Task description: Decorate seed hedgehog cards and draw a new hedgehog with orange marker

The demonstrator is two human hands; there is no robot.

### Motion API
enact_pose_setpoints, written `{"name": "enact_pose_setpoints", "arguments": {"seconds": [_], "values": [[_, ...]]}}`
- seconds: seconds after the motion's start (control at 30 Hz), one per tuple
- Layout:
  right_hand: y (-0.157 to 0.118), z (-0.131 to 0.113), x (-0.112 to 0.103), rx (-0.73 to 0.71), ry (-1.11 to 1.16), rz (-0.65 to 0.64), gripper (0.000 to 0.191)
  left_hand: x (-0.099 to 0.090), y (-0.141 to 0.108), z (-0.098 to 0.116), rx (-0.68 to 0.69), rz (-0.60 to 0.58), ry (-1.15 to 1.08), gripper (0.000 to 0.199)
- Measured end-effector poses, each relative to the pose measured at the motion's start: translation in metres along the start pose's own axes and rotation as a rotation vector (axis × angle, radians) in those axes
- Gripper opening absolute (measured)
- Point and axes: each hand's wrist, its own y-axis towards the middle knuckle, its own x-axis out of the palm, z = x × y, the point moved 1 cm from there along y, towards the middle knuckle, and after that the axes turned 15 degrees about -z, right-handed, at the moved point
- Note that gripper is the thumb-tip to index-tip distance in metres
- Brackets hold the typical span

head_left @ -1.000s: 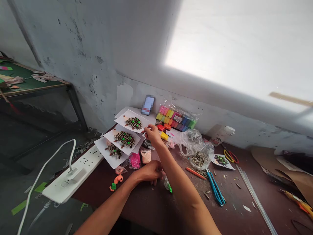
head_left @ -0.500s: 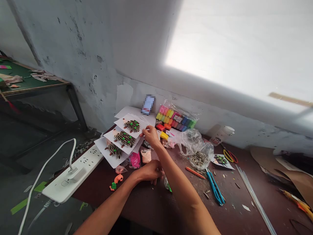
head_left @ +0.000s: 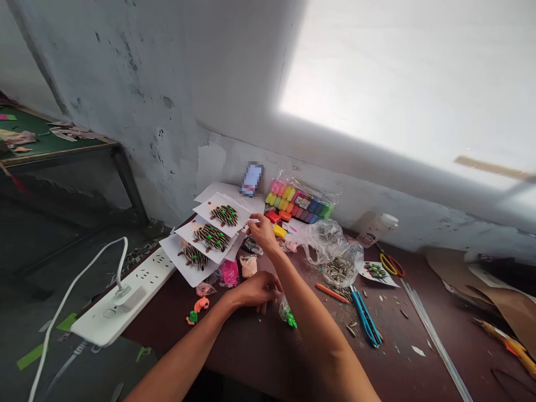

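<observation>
My right hand (head_left: 263,233) is closed in a loose pinch at the right edge of the top white card (head_left: 203,211). What its fingertips hold, if anything, does not show. This card bears a hedgehog picture (head_left: 225,215) with striped seeds as spines and small green pieces. Two similar cards overlap below it, including a middle card (head_left: 184,230). Lower down, my left hand (head_left: 258,290) curls over the table with fingers bent together; anything in them is hidden. A peach clay packet (head_left: 248,266) lies just behind it, and bright green clay (head_left: 290,319) in clear film sits right of it.
Left is a white power strip (head_left: 104,318). Behind stand a phone (head_left: 252,178) and a pack of coloured clay (head_left: 299,200). To the right are a bag of striped seeds (head_left: 339,271), a blue-handled tool (head_left: 366,318), scissors (head_left: 391,263), a white bottle (head_left: 381,229) and clear sticks (head_left: 435,340).
My right hand has drawn back slightly to the right from the top card. My left hand stays nearly in place. More of the green clay shows beside my right forearm.
</observation>
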Motion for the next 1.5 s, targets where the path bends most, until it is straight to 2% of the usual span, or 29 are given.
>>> {"name": "enact_pose_setpoints", "arguments": {"seconds": [0.1, 0.23, 0.43, 0.53, 0.63, 0.73, 0.83, 0.93, 1.1, 1.23, 1.5], "values": [[-0.011, 0.008, -0.016, 0.001, 0.018, -0.013, 0.022, -0.002, -0.001, -0.002, -0.005, -0.014, -0.035, 0.028], [-0.039, 0.029, -0.044, 0.074, 0.052, -0.019, 0.014, -0.001, -0.002, -0.001, -0.024, -0.023, -0.040, 0.030], [-0.089, 0.074, -0.069, 0.127, 0.091, -0.019, 0.014, 0.001, -0.003, -0.002, -0.035, 0.086, 0.045, 0.032], [-0.107, 0.091, -0.073, 0.176, -0.025, 0.023, 0.019, 0.003, -0.004, 0.001, -0.014, 0.102, 0.179, 0.031], [-0.118, 0.101, -0.072, 0.185, -0.204, 0.075, 0.024, 0.008, -0.006, 0.011, 0.020, 0.095, 0.448, 0.031], [-0.124, 0.104, -0.066, 0.172, -0.378, 0.138, 0.026, 0.018, -0.006, 0.020, -0.062, 0.044, 0.721, 0.042], [-0.126, 0.104, -0.059, 0.196, -0.520, 0.158, 0.027, 0.028, -0.005, 0.020, -0.170, 0.053, 0.841, 0.040], [-0.127, 0.102, -0.055, 0.216, -0.604, 0.159, 0.027, 0.031, -0.002, 0.011, -0.157, 0.124, 0.827, 0.030], [-0.129, 0.099, -0.056, 0.222, -0.625, 0.120, 0.028, 0.027, 0.005, -0.005, -0.110, 0.448, 0.605, 0.026], [-0.131, 0.097, -0.057, 0.214, -0.650, 0.117, 0.029, 0.026, 0.009, -0.013, -0.003, 0.628, 0.506, 0.030], [-0.129, 0.101, -0.056, 0.192, -0.648, 0.124, 0.029, 0.022, 0.011, -0.027, 0.070, 0.690, 0.481, 0.030]]}}
